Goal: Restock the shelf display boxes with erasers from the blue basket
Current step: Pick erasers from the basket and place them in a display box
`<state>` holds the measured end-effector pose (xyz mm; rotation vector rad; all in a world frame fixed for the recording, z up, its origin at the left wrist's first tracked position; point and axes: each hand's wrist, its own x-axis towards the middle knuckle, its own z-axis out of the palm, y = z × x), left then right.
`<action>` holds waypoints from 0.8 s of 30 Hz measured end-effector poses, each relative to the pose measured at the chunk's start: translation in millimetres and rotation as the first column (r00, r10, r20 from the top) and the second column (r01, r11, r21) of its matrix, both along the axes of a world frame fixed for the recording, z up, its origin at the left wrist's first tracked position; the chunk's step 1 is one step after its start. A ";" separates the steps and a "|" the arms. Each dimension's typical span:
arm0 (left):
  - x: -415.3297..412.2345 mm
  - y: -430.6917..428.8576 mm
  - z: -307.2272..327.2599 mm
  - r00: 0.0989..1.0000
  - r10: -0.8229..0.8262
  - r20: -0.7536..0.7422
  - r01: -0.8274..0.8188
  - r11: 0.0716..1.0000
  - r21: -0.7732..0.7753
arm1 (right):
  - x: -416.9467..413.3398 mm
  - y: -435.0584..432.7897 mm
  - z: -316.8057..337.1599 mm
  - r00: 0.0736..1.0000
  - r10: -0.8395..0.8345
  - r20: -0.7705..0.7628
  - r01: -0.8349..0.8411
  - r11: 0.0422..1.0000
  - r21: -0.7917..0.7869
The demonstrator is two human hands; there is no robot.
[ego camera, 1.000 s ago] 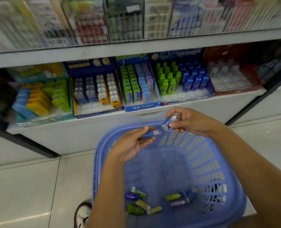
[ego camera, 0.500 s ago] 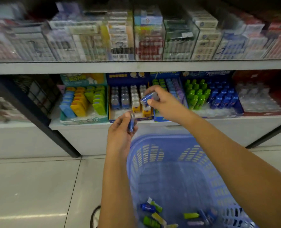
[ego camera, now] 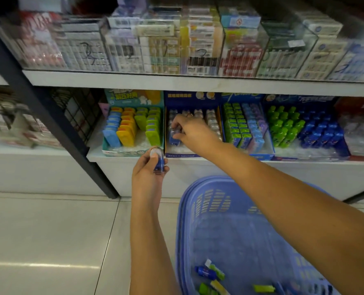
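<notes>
My right hand (ego camera: 189, 130) reaches into the dark blue display box (ego camera: 178, 154) on the lower shelf and pinches a blue eraser (ego camera: 173, 139) at the front of the box's left row. My left hand (ego camera: 149, 173) hovers just below the shelf edge, gripping a second blue eraser with a clear cap (ego camera: 158, 159) upright. The blue basket (ego camera: 200, 209) stands on the floor under my right forearm, with several green, blue and yellow erasers (ego camera: 210, 272) loose on its bottom.
Beside the dark blue box stand a teal box of blue, yellow and green erasers (ego camera: 132, 128), a box of green and blue packs (ego camera: 244, 126) and one with green and blue bottle shapes (ego camera: 304, 128). A black shelf post (ego camera: 55, 122) slants at left. Clear bins fill the upper shelf.
Both hands rose from over the basket to the shelf. My right hand carried its eraser leftward into the dark blue box; my left hand lifted its eraser to the shelf edge.
</notes>
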<state>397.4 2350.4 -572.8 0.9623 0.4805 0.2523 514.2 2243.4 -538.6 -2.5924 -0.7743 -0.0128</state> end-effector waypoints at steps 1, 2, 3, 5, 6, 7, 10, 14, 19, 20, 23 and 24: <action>0.7 0.0 -0.6 1.000 -0.001 -0.004 0.001 1.000 -0.028 | 0.6 -0.1 0.9 1.000 0.000 -0.004 0.000 1.000 0.007; 1.5 -0.2 -1.5 1.000 -0.003 -0.006 0.003 0.998 -0.058 | 1.3 -0.4 2.4 1.000 0.001 0.000 -0.001 1.000 0.015; 2.1 -0.1 -2.8 1.000 -0.009 -0.002 0.009 0.996 -0.083 | 1.9 -0.9 3.8 1.000 0.004 0.013 -0.004 1.000 0.018; 3.4 0.8 -5.0 0.999 -0.040 0.016 0.041 0.994 -0.104 | 2.2 -1.2 5.0 0.999 0.014 0.038 -0.014 1.000 -0.003; 3.8 1.3 -5.7 0.998 -0.058 0.031 0.061 0.993 -0.102 | 1.6 -0.6 5.7 0.999 0.025 0.040 -0.024 0.999 -0.029; 3.9 1.2 -6.2 0.996 -0.069 0.051 0.074 0.993 -0.096 | 0.7 0.7 7.2 0.998 0.039 0.039 -0.036 0.997 -0.062; 3.0 -3.7 -8.4 0.995 -0.037 0.090 0.040 0.999 -0.025 | -3.0 1.3 14.5 0.999 0.030 0.039 -0.029 0.999 -0.016; 6.1 -12.3 -5.4 0.994 0.040 0.101 -0.049 0.996 0.081 | -22.5 -14.4 28.1 0.943 0.120 -0.309 -0.005 0.937 0.349; 14.6 -28.1 0.7 0.994 -0.052 0.093 0.003 0.887 0.462 | -19.6 -40.7 29.0 0.945 0.049 -0.322 0.082 0.921 0.381; 15.4 -31.3 -0.7 0.996 -0.075 0.050 0.026 0.768 0.640 | -15.3 -44.5 27.6 0.963 -0.016 -0.268 0.120 0.918 0.377; 15.6 -41.4 -8.0 0.978 -0.161 -0.133 0.185 0.370 0.910 | -5.7 -48.8 18.8 0.990 -0.109 -0.088 0.130 0.947 0.293; 14.6 -44.6 -11.0 0.964 -0.177 -0.199 0.243 0.274 0.931 | -4.5 -48.0 14.4 0.993 -0.103 -0.053 0.113 0.963 0.244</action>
